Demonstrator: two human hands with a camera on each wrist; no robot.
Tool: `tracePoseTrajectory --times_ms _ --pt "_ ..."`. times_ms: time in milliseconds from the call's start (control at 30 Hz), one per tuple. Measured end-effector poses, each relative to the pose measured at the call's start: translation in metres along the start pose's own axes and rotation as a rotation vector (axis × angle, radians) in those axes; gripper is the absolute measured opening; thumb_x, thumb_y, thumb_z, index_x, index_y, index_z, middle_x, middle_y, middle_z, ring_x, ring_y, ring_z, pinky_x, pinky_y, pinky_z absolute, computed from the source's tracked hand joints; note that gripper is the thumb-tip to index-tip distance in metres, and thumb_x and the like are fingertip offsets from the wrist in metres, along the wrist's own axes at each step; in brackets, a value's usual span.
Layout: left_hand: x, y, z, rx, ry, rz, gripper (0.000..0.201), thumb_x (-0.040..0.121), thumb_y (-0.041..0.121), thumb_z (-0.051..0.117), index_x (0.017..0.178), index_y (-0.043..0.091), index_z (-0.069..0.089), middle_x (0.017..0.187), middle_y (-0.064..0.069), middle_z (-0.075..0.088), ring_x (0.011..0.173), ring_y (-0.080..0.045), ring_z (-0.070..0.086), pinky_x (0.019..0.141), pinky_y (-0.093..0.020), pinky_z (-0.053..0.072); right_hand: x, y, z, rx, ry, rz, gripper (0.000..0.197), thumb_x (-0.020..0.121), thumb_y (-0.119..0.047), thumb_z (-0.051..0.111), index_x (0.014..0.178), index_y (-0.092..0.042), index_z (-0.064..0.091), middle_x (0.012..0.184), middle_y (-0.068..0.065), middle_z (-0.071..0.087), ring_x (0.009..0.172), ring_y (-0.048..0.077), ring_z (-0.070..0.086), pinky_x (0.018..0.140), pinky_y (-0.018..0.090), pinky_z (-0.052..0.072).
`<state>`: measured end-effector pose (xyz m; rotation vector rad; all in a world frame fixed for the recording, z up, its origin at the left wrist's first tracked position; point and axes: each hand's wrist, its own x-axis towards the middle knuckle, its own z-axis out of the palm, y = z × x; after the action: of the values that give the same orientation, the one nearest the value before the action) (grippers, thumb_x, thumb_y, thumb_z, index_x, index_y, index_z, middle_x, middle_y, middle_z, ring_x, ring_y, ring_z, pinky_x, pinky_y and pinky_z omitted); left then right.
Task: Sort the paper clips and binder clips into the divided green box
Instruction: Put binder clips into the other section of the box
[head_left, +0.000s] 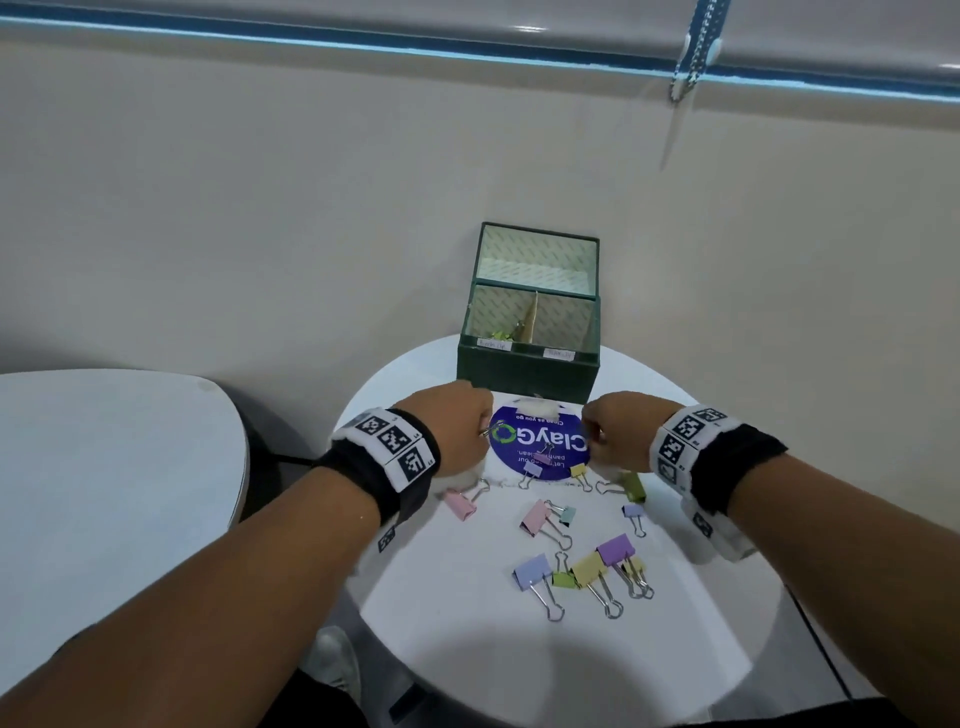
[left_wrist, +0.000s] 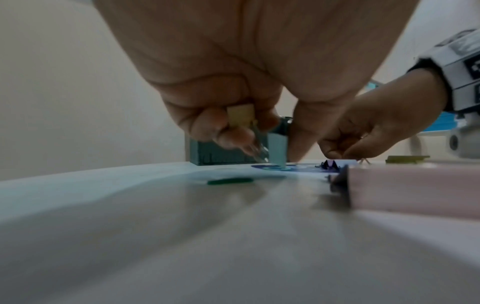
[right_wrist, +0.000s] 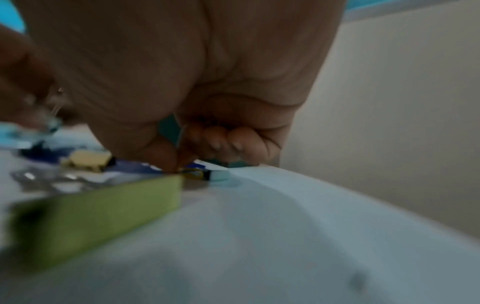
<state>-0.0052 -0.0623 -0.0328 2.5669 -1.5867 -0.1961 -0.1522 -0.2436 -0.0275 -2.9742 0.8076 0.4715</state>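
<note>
The divided green box (head_left: 527, 369) stands at the back of the round white table (head_left: 467, 649); a few small things lie in its front left compartment. My left hand (head_left: 480, 431) hovers just before the box. In the left wrist view the left hand (left_wrist: 259, 133) grips a yellow binder clip (left_wrist: 240, 116) and pinches a pale blue binder clip (left_wrist: 278, 148) whose tip touches the table. My right hand (head_left: 592, 434) is low at the sticker's right edge. Its curled fingers (right_wrist: 233, 144) enclose a teal clip (right_wrist: 168, 127), blurred. Several pastel binder clips (head_left: 587, 571) lie scattered in front.
A round blue sticker (head_left: 540, 441) lies between my hands. A pink clip (head_left: 461, 504) sits near my left wrist and a green clip (head_left: 635, 486) near my right wrist. Another white table (head_left: 104, 467) stands to the left. A beige wall rises behind the box.
</note>
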Motion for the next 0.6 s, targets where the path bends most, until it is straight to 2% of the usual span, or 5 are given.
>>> tracePoseTrajectory --times_ms 133,267,433,500,600 --pt "0.005 -0.007 0.001 0.011 0.084 -0.069 0.01 0.094 0.033 0.054 0.094 0.024 0.049 0.097 0.001 0.053 0.085 -0.023 0.059 0.08 -0.039 0.053 0.014 0.004 -0.046 0.06 0.248 -0.096 0.011 0.097 -0.025 0.052 0.087 -0.021 0.056 0.084 -0.001 0.064 0.073 0.015 0.061 0.066 0.024 0.05" --pt "0.007 -0.01 0.004 0.009 0.069 -0.151 0.007 0.094 0.023 0.051 0.1 0.021 0.048 0.094 -0.001 0.056 0.084 -0.023 0.06 0.08 -0.039 0.054 0.033 0.0 -0.076 0.172 0.491 -0.07 0.013 0.1 -0.02 0.045 0.092 -0.015 0.054 0.084 0.004 0.059 0.069 0.018 0.057 0.063 0.031 0.048" --pt "0.008 -0.013 0.003 -0.001 0.132 -0.137 0.007 0.098 0.028 0.047 0.098 0.021 0.046 0.093 -0.001 0.054 0.081 -0.024 0.059 0.077 -0.041 0.054 0.037 -0.017 -0.063 -0.001 0.419 -0.1 0.024 0.096 -0.03 0.057 0.119 -0.028 0.063 0.134 -0.001 0.055 0.122 0.026 0.049 0.102 0.045 0.044" --pt "0.007 -0.013 0.002 -0.001 0.154 -0.121 0.009 0.098 0.031 0.049 0.098 0.023 0.047 0.095 -0.001 0.054 0.082 -0.024 0.058 0.078 -0.042 0.054 0.027 -0.029 -0.056 -0.039 0.464 -0.234 0.019 0.095 -0.025 0.059 0.112 -0.029 0.066 0.123 -0.004 0.059 0.117 0.023 0.051 0.101 0.041 0.044" --pt "0.007 -0.011 0.0 0.009 0.145 -0.091 0.011 0.098 0.035 0.052 0.103 0.026 0.054 0.098 0.001 0.056 0.086 -0.022 0.06 0.081 -0.04 0.054 0.012 -0.039 -0.035 -0.06 0.155 -0.364 0.022 0.091 -0.019 0.061 0.108 -0.03 0.068 0.107 -0.007 0.062 0.099 0.017 0.061 0.09 0.036 0.054"
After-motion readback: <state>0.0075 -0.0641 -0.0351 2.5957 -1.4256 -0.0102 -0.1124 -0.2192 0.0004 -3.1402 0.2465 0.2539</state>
